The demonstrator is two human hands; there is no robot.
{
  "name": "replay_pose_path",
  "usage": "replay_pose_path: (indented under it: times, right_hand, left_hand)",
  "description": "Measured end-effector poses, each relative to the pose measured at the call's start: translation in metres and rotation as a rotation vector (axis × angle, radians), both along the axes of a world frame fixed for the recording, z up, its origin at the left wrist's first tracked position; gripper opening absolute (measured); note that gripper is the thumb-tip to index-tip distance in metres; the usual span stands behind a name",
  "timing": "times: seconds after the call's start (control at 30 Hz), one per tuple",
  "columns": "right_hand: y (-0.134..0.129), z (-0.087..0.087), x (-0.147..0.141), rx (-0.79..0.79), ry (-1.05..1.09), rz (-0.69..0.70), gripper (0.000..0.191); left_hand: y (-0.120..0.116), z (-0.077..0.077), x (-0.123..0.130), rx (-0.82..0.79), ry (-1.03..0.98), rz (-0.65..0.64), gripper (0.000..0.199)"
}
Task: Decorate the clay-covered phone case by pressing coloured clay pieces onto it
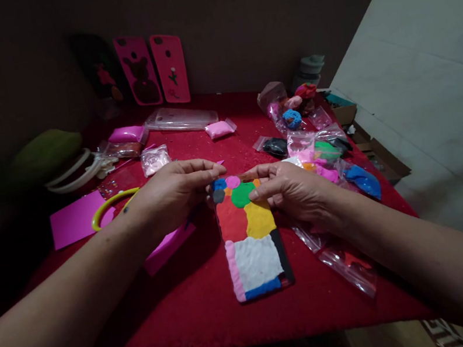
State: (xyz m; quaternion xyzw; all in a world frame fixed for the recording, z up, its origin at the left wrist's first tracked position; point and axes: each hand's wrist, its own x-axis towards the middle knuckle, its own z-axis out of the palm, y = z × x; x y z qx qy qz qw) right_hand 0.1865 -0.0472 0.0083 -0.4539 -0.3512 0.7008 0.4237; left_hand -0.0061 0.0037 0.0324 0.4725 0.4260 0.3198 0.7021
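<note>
Red cloth (186,329) under a dark wall (233,25), with a patchwork phone case (251,235) between two hands.

The case, covered in coloured clay-like patches, sits over the cloth, though whether it touches it I cannot tell. At its top left corner the left hand (191,186) pinches, thumb and fingers nearly together; at its upper right edge the right hand (293,187) grips, thumb by the green patch, fingers partly hidden behind. Left of the case lie a yellow curved band (102,211) and a pink sheet (72,225); right of it, a bag of blue material (362,181). Beyond it lies a clear case (181,119), and farther back stands a pink case with a flower (170,68).
</note>
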Motion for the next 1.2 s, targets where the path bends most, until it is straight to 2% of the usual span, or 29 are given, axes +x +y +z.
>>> replay_pose_path:
  times: [0.23,0.43,0.6,0.73,1.0,1.2]
  right_hand:
    - [0.000,0.001,0.002,0.006,0.006,-0.015,0.040]
    - [0.001,0.003,0.001,-0.015,0.049,0.002,0.037]
    - [0.001,0.008,-0.001,-0.050,0.064,0.006,0.033]
    - [0.001,0.010,-0.002,-0.063,0.066,-0.016,0.033]
    - [0.000,0.011,0.000,-0.078,0.070,-0.018,0.034]
    - [0.003,0.008,0.000,-0.049,0.082,-0.035,0.033]
  left_hand:
    - [0.004,-0.005,-0.004,0.047,-0.015,-0.079,0.012]
    - [0.004,0.000,-0.008,0.107,0.238,-0.159,0.031]
    - [0.002,0.002,-0.006,0.124,0.281,-0.165,0.036]
    - [0.001,0.000,-0.006,0.130,0.265,-0.168,0.035]
    - [0.002,0.003,-0.005,0.042,0.197,-0.113,0.034]
    - [0.006,0.002,-0.009,0.031,0.115,-0.174,0.026]
